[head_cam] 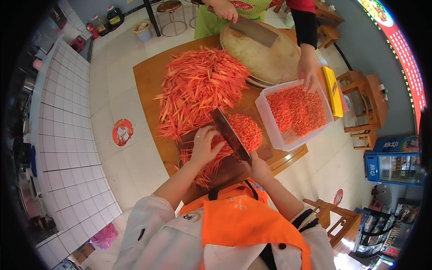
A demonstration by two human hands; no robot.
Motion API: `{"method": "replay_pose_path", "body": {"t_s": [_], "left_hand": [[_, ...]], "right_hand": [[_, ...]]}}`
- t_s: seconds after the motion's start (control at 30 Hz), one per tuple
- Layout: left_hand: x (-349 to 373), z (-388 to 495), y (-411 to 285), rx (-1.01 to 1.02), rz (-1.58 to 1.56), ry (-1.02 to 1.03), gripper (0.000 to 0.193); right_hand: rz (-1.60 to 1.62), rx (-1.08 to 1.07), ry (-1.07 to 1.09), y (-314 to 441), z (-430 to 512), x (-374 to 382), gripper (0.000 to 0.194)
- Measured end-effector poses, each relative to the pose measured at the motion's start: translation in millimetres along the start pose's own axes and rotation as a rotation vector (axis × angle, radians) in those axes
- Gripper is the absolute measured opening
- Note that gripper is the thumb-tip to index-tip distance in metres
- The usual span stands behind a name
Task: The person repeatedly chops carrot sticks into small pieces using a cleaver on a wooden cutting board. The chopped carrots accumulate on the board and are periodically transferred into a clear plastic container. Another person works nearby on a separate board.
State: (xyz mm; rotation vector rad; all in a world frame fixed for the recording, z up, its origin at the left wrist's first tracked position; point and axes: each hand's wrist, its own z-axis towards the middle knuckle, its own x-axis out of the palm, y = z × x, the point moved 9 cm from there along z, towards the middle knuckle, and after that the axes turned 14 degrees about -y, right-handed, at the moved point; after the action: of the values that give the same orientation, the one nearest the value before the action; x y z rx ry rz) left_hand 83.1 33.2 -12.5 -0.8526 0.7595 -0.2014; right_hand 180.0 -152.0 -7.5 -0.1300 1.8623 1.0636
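Note:
My right hand (259,168) grips the handle of a broad cleaver (231,135), its blade slanting up and left over a dark cutting board (229,172). Under my left hand (205,145), which wears a ring, lie carrot strips (216,157) on the board; the fingers press on them just left of the blade. To the blade's right sits a mound of finely chopped carrot (248,133). A big heap of carrot strips (202,87) covers the table beyond my left hand. Right of the board stands a translucent plastic tub (287,147) holding minced carrot (297,109).
Across the wooden table (148,81), a co-worker's hand (225,10) holds another cleaver (254,31) above a round chopping block (270,60). Their other hand (307,75) reaches into the tub. A yellow grater (333,91) lies at the table's right edge. A wooden chair (337,219) stands behind right.

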Motion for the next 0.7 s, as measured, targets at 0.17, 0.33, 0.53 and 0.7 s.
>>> {"method": "replay_pose_path", "body": {"t_s": [0.17, 0.33, 0.53, 0.7], "left_hand": [[29.8, -5.4, 14.7, 0.121, 0.288, 0.247, 0.06], [4.1, -32.7, 1.6, 0.108, 0.134, 0.291, 0.059], [20.7, -34.5, -48.3, 0.341, 0.125, 0.224, 0.041], [46.4, -51.7, -61.8, 0.505, 0.356, 0.198, 0.031]], "right_hand": [[-0.027, 0.07, -0.05, -2.9, -6.7, 0.1, 0.033], [-0.021, 0.065, -0.079, -5.6, -9.0, 1.5, 0.033], [0.001, -0.013, -0.086, -5.5, -0.5, 1.3, 0.033], [0.027, -0.022, -0.086, -8.2, -1.7, 4.8, 0.034]]}}
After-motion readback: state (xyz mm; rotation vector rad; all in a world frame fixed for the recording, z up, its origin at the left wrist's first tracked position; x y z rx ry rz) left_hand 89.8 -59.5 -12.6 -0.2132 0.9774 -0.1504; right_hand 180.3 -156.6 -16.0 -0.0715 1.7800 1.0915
